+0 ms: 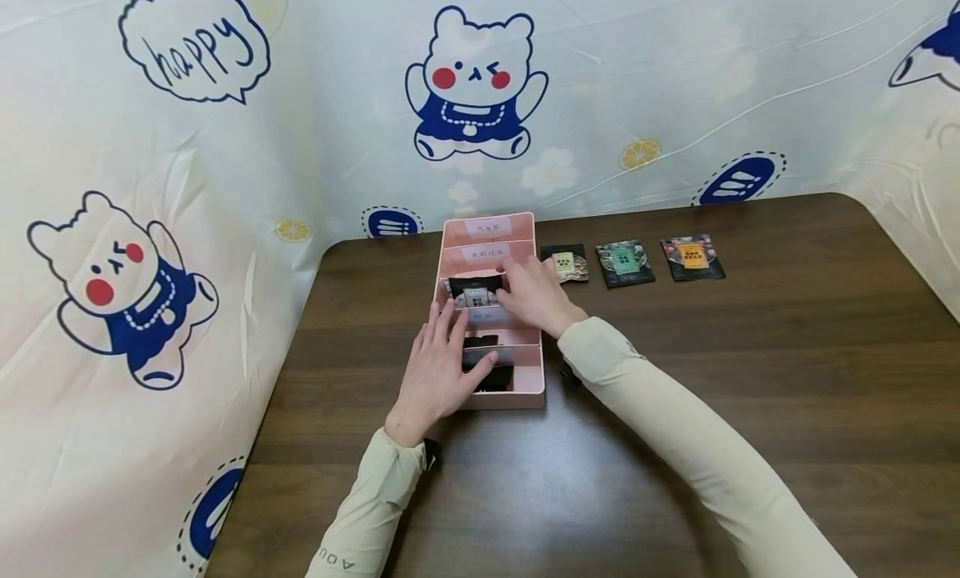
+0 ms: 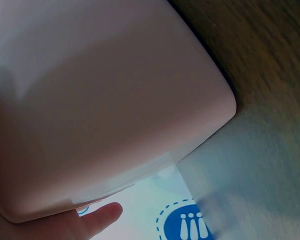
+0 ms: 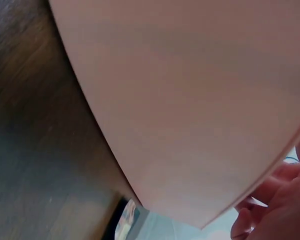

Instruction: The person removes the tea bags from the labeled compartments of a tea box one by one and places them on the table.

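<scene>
A long pink box (image 1: 531, 369) with several compartments stands on the table, its dividers bearing white handwritten labels. In the middle compartment a black sachet (image 1: 474, 294) with a pale label stands upright. My right hand (image 1: 538, 296) reaches over the box's right side and pinches the sachet's right edge; its fingertips are partly hidden. My left hand (image 1: 438, 368) rests on the box's left rim with its fingers spread and nearly straight. Dark sachets (image 1: 495, 379) lie in the nearer compartments, partly covered by that hand. Both wrist views show mainly the box's pink outer wall (image 2: 115, 100).
Right of the box, three black sachets lie in a row: one with a pale yellow label (image 1: 572, 267), one green (image 1: 624, 261), one orange (image 1: 693, 256). The dark wooden table (image 1: 600, 495) meets a printed cloth backdrop (image 1: 637, 77) at the back and left.
</scene>
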Motion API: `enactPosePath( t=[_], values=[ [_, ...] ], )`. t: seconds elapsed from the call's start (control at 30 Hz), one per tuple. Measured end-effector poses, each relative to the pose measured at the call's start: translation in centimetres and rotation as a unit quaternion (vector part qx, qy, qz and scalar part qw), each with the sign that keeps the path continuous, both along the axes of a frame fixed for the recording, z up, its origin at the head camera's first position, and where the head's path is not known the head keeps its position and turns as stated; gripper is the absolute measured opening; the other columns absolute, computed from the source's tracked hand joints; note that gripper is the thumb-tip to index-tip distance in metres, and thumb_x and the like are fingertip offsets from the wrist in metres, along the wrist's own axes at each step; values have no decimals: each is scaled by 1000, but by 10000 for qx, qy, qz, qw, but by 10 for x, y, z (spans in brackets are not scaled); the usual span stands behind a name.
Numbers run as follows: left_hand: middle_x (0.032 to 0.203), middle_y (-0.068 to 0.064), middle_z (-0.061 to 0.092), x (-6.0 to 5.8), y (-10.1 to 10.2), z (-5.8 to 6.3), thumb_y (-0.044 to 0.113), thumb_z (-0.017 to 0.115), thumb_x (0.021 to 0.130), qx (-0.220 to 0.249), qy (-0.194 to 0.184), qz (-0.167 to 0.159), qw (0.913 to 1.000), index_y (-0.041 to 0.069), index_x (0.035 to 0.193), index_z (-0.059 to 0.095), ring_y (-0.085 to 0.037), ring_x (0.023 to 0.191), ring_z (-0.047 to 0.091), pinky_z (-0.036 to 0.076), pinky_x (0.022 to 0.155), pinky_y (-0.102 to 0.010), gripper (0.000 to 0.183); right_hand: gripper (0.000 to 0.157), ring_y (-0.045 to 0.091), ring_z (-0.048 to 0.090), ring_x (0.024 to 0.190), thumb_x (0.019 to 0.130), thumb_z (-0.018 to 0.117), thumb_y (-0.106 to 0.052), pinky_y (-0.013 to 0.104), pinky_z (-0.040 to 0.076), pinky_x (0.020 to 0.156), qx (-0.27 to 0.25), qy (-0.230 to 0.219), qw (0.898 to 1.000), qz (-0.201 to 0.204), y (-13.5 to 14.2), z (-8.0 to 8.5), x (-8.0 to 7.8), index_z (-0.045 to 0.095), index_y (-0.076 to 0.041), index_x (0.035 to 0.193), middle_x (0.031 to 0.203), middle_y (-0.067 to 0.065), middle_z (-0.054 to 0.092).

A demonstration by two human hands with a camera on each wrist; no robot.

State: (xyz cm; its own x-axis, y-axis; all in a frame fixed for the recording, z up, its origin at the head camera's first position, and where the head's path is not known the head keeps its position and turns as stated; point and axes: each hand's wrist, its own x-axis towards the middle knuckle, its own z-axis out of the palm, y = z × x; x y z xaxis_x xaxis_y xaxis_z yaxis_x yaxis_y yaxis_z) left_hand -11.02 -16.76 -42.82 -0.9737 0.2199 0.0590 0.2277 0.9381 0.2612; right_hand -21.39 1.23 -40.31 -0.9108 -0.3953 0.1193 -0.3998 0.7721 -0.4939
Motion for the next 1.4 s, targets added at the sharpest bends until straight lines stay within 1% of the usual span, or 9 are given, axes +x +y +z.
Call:
enactPosePath(
  t=[0.17,0.47,0.7,0.8,0.87,1.0,1.1,1.23,1.4],
  values=[
    [161,-13,18,0,0,0,70,38,90,-15,40,1,10000,13,150,33,-32,151,7,23,116,-58,83,33,27,56,91,89,64,-23,45,31,86,-88,-21,9999,-48,-5,-2,1,62,-8,119,83,3,65],
    [161,-13,19,0,1,0,70,38,90,-33,56,-14,10000,12,151,33,-33,151,8,23,115,-59,84,14,26,55,93,88,64,-20,45,30,85,6,60,9999,-99,-8,-4,2,62,-14,101,89,3,67],
    [161,-14,19,0,1,1,69,39,90,-22,87,-16,10000,11,150,33,-34,151,9,24,115,-59,84,7,24,53,88,88,64,-18,44,30,83,-14,37,9999,-93,-8,-3,2,61,-15,93,84,1,64],
    [161,-14,20,0,1,0,69,39,90,-36,107,-21,9999,11,150,34,-34,151,9,24,115,-59,84,6,23,52,86,88,65,-18,43,29,81,-43,41,10000,-75,-9,-3,2,60,-16,88,81,0,61],
    [161,-14,20,1,1,0,69,39,91,-37,105,-20,9999,10,150,34,-34,151,9,24,115,-59,84,6,22,52,85,89,65,-18,42,30,80,10,128,9999,-32,-9,-3,2,59,-17,87,80,-1,61],
    [161,-14,20,1,1,0,69,39,90,-29,81,-6,10000,10,149,35,-33,151,9,24,115,-59,84,7,22,54,84,91,65,-19,41,32,80,211,447,9988,64,-9,-4,1,61,-18,86,80,-3,63],
    [161,-13,19,1,1,1,70,38,90,-52,46,19,10000,10,150,35,-33,151,8,23,116,-58,84,6,22,56,84,92,63,-19,40,33,80,295,636,9975,55,-8,-4,1,63,-18,86,80,-4,65],
    [161,-13,18,1,1,1,70,37,90,-100,18,39,9999,12,150,33,-32,151,7,23,116,-57,84,8,22,56,84,92,62,-19,40,35,79,326,764,9965,-14,-7,-4,1,63,-18,84,81,-3,65],
    [161,-13,17,0,1,1,71,37,90,-80,12,29,10000,12,151,32,-32,151,7,22,117,-57,85,8,24,53,87,91,64,-22,38,36,77,341,878,9955,-54,-5,-7,0,63,-17,84,90,0,63]
  ],
)
